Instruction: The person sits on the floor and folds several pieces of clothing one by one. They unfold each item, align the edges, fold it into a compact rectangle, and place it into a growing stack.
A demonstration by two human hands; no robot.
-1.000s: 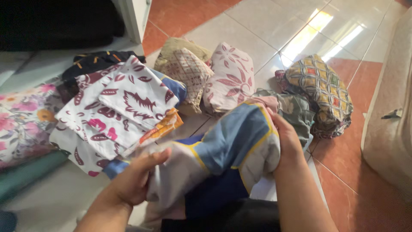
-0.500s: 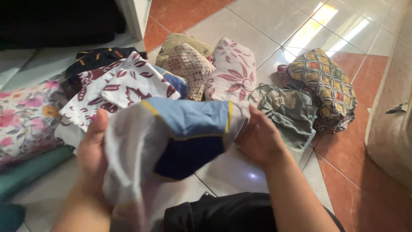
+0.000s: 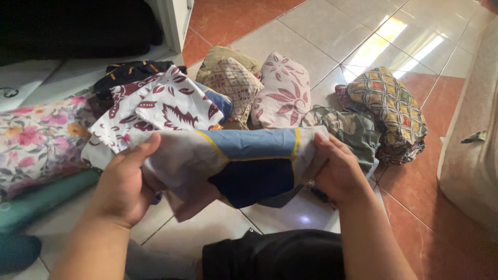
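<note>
A white, light-blue and navy cloth with yellow trim (image 3: 244, 161) is stretched level between both hands above the tiled floor. My left hand (image 3: 124, 186) grips its left end, thumb on top. My right hand (image 3: 340, 171) grips its right end. Just beyond the cloth lies a white cloth with maroon leaf prints (image 3: 161, 106), and to the right a grey-green folded cloth (image 3: 353, 127).
Folded cloths lie in a fan on the floor: beige patterned (image 3: 231, 78), pink with maroon flowers (image 3: 285, 91), yellow lattice bundle (image 3: 389, 109), floral pink (image 3: 36, 137), teal (image 3: 36, 199). A cabinet edge (image 3: 176, 21) is at the back, a beige cushion (image 3: 472, 135) on the right.
The cloth was bunched low in both hands; it has been lifted and pulled out flat between them. My left hand moved from under it to its left end.
</note>
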